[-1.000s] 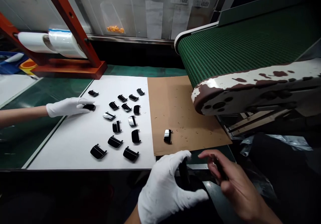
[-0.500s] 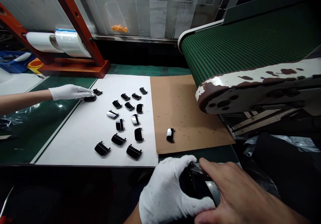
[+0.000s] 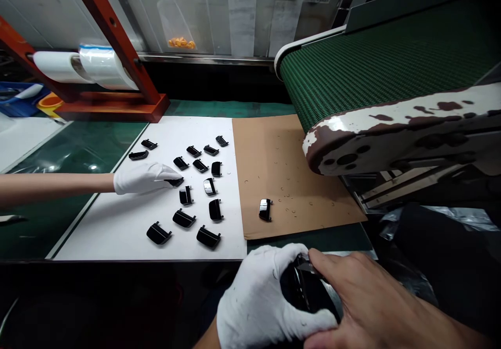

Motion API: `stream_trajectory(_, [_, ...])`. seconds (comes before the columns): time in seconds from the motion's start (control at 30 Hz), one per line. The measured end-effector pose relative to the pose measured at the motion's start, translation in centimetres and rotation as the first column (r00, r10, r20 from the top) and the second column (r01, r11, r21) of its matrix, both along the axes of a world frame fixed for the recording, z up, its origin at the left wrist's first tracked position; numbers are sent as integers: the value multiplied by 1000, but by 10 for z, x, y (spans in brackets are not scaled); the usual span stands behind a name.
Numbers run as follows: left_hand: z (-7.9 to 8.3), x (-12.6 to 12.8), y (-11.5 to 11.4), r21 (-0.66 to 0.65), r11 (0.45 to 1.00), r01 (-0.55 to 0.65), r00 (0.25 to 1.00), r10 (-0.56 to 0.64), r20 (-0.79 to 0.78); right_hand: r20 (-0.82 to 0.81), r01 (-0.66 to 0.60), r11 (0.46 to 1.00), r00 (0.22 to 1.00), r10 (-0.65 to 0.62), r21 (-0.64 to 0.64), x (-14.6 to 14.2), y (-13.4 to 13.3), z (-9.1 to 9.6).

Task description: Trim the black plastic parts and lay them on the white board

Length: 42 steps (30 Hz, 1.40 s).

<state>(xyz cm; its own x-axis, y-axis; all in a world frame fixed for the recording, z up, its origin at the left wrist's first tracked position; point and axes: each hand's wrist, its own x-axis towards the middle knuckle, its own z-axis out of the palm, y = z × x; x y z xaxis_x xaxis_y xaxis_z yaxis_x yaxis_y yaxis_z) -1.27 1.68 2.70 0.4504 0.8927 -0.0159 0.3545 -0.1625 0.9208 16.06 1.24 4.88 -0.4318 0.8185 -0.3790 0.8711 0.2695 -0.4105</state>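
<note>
My left hand [image 3: 266,297], in a white glove, is closed around a glossy black plastic part [image 3: 300,281] at the bottom of the view. My bare right hand [image 3: 360,291] grips a small knife, whose metal blade [image 3: 309,268] lies against the part's upper edge. The knife's handle is hidden in my palm. Just beyond my hands, a similar black part [image 3: 265,209] rests on a brown cardboard sheet [image 3: 289,171] scattered with thin curled shavings. A few shavings cling to my glove.
Several black parts [image 3: 183,218] lie on a white sheet [image 3: 117,224]. From the left, another person's gloved hand [image 3: 144,178] touches one of them. A green conveyor belt [image 3: 376,72] overhangs the cardboard at right. A red stand [image 3: 113,106] with film rolls [image 3: 102,67] stands back left.
The other person's gloved hand has moved from the two far-left parts right and nearer, onto another part. My hands stay nearly in place, the held part and blade shifting slightly.
</note>
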Motion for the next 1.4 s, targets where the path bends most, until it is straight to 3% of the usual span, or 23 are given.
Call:
stream_trajectory(0.17, [-7,-1,-1,0,1000,-19,999,19,-26,30,-39,998,999,37,54,0,-2,-6])
stream_trajectory(0.33, [-10,-1,-3,-33,999,-31,998,29,-49,24,-44,999,999,44,12,0,-2,-11])
stream_trajectory(0.47, [-13,0,-6,16,998,-55,998,55,-43,11,-72,997,997,72,14,1,-4,-14])
stream_trajectory(0.97, [-15,6,-5,58,995,-80,993,84,-82,46,-144,965,990,137,222,4,-10,-29])
stream_trajectory(1.2, [-15,7,-6,46,995,-85,989,90,-117,4,-144,964,989,147,224,8,-9,-29])
stream_trajectory(1.4, [-17,8,-4,58,990,-128,983,134,-123,-6,-193,921,978,207,339,10,-13,-34])
